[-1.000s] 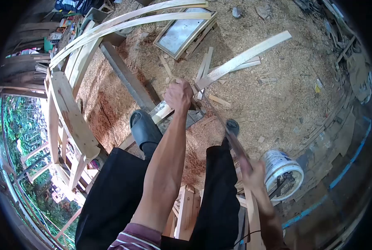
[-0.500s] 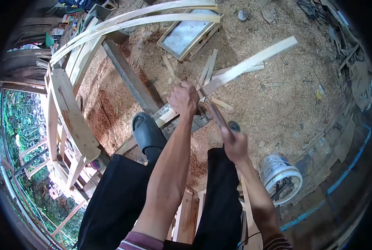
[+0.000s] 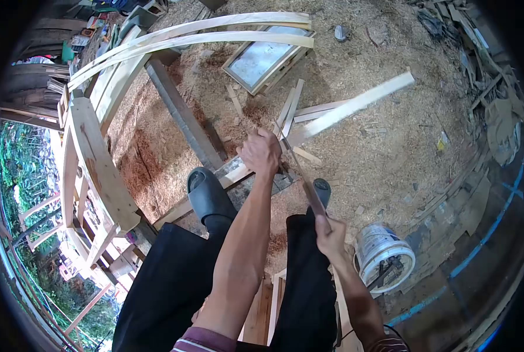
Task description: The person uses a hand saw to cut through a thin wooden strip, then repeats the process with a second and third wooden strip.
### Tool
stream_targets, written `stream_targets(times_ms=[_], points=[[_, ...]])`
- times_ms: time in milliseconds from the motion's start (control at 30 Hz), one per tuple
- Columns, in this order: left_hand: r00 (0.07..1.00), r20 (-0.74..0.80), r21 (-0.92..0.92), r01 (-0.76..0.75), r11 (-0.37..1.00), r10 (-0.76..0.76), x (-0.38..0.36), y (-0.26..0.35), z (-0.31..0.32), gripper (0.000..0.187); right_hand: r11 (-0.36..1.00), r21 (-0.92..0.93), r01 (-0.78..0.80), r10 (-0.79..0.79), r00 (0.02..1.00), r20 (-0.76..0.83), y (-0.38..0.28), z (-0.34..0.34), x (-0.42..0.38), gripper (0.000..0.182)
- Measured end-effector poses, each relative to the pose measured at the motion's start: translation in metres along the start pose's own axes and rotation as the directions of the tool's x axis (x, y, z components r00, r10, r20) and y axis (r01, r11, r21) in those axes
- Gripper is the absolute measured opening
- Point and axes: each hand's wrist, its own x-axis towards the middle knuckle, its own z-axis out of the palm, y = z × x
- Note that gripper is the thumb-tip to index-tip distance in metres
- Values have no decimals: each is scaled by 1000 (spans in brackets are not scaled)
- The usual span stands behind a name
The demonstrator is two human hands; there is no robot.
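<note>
My left hand (image 3: 260,154) is closed around a long pale wooden strip (image 3: 361,105), pressing it down near my left foot. The strip runs up to the right past that hand, and its lower part (image 3: 237,173) shows on the other side. In my right hand (image 3: 332,239) is the handle of a handsaw (image 3: 311,196), its thin blade seen almost edge-on. The blade's far part crosses the strip just right of my left hand. Exactly where the teeth meet the wood is too small to make out.
Sandals (image 3: 208,193) are on my feet either side of the work. A white bucket (image 3: 385,255) holding tools stands at right. Curved wooden beams (image 3: 197,41) and a framed pane (image 3: 266,57) lie ahead. A plank structure (image 3: 103,164) stands left. Wood shavings cover the ground.
My right hand has drawn the saw back toward my body. My left hand stays on the strip. The whole view has shifted slightly.
</note>
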Motion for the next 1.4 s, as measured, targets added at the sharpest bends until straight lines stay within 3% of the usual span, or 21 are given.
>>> stream_targets(times_ms=[67,133,267,333,367,433,467,533,600,667,767,800,867,933,1000,1100,1167,1200,1267,1333,1400], points=[[1000,-2,-32,16,999,-16,5,0,2,44,995,-30,95,-97,992,-77,-6,3,20,37],[999,43,17,-20,1000,19,2,-13,7,45,995,44,-88,83,992,95,-9,-14,12,37],[997,40,-6,-65,998,65,-2,-1,-4,47,998,55,22,-24,999,34,6,-22,-30,37],[999,33,-13,-30,999,31,1,0,-2,46,909,262,-324,298,945,136,26,-44,-70,33],[999,45,-1,-10,1000,10,-5,-10,0,46,905,251,-344,313,937,154,30,-48,-79,33],[998,24,22,-55,998,55,2,-5,3,45,995,7,-97,95,989,116,14,-52,-60,28],[999,13,13,-52,999,51,8,0,3,45,999,20,31,-31,999,27,4,-42,-48,26],[995,32,30,-91,995,90,5,-8,6,45,997,-72,14,-13,1000,14,-12,-1,-1,28],[995,7,60,-100,993,100,11,-10,17,45,990,83,115,-113,993,-25,-27,14,41,40],[997,-6,98,-80,992,81,3,-18,17,45,999,46,23,-26,998,59,-45,29,92,44],[999,-49,-69,-22,997,18,3,-4,3,44,995,55,79,-78,997,-9,-53,32,102,45],[998,-55,-30,-13,999,11,7,-2,5,43,998,24,53,-55,994,97,-45,28,91,43],[999,-38,12,20,1000,-19,6,-14,16,43,999,42,32,-34,998,50,-41,13,53,39],[980,-85,46,-177,983,180,13,-22,27,43,999,-36,-10,14,996,92,-43,-19,9,37],[990,-82,3,-119,993,119,8,-14,19,43,992,74,-101,94,991,96,-38,-44,-31,35],[985,-101,103,-131,986,141,2,-21,28,42,996,70,-46,40,996,86,-39,-25,6,36],[991,-112,-17,-74,997,71,4,-8,13,41,992,-43,120,-118,992,55,-28,16,73,38],[998,37,22,-46,999,45,5,-5,2,42,990,-43,136,-134,989,57,-20,20,80,38],[999,5,9,-48,999,48,7,-4,1,42,988,0,152,-152,985,88,-8,19,85,46],[1000,28,-1,3,1000,-3,5,-1,0,42,959,154,-238,197,950,243,-19,-24,32,51],[999,-28,-14,-17,1000,17,6,-9,11,39,958,93,-273,241,936,258,8,-35,-16,53]])
